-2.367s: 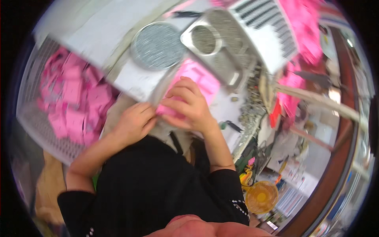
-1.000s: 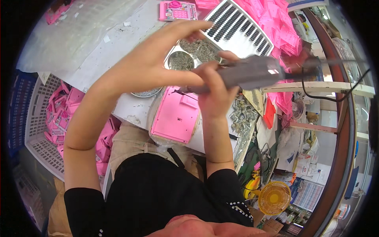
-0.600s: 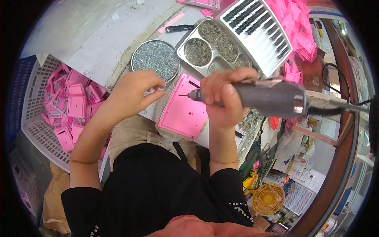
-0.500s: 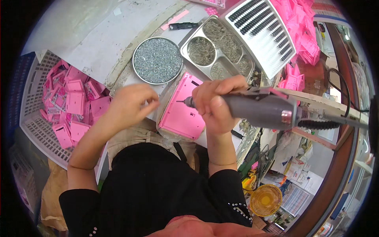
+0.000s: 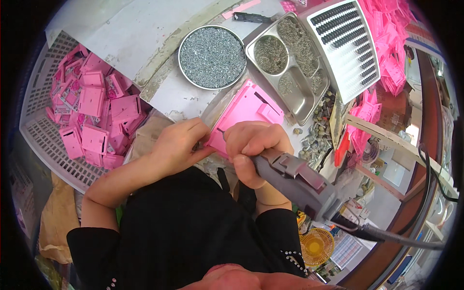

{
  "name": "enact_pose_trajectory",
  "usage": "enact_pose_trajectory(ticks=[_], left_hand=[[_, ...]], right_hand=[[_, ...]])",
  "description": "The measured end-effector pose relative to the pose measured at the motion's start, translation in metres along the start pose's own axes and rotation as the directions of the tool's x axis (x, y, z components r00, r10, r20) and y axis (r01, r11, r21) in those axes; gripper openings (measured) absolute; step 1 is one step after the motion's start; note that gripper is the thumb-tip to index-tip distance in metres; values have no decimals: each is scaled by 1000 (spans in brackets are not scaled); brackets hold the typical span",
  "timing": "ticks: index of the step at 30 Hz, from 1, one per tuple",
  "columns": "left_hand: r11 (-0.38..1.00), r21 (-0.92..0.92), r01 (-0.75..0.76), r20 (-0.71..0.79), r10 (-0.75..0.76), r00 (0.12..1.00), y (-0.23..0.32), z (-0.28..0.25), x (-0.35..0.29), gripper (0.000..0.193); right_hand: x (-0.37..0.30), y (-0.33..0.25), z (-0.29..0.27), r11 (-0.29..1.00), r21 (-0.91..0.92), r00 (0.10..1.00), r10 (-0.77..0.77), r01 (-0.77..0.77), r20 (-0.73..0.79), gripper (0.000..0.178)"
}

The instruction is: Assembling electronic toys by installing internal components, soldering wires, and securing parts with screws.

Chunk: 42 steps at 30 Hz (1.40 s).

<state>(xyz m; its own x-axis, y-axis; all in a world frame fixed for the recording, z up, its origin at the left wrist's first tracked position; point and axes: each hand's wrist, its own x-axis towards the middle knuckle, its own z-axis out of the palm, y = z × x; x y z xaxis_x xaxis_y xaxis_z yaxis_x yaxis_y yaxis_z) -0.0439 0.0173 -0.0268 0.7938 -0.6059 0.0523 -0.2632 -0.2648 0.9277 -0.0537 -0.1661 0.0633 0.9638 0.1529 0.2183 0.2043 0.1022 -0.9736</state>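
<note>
Left hand (image 5: 180,145) now pinching pink casing (image 5: 247,112); right hand (image 5: 253,145) fisted round electric screwdriver (image 5: 295,179).

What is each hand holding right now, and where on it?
The right hand grips the grey electric screwdriver around the front of its body. The left hand pinches the near corner of the pink plastic part.

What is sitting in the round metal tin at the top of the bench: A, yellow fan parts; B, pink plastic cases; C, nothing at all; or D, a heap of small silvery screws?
D: the round metal tin is filled to the rim with a heap of small silvery screws, while the pink plastic cases lie in the white slatted crate to the person's left.
</note>
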Motion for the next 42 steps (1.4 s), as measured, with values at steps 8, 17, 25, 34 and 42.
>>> enact_pose_trajectory(ticks=[8,17,25,34,42], left_hand=[[1000,-9,-10,-17,10,1000,2,1,0,28],[998,-25,50,-19,-51,999,-1,2,-23,24],[998,-34,-54,-64,51,997,-8,11,-29,14],[996,23,-88,-40,89,995,-8,17,-26,11],[993,-33,-112,-22,111,994,-11,18,-24,9]], right_hand=[[2,7,-5,990,108,996,-92,92,-8,29],[14,5,-19,969,175,978,-152,176,-146,40],[-10,38,-26,699,-613,887,-64,367,458,37],[-12,52,-27,708,-568,866,-125,419,483,31],[-15,53,-25,703,-573,870,-136,422,474,32]])
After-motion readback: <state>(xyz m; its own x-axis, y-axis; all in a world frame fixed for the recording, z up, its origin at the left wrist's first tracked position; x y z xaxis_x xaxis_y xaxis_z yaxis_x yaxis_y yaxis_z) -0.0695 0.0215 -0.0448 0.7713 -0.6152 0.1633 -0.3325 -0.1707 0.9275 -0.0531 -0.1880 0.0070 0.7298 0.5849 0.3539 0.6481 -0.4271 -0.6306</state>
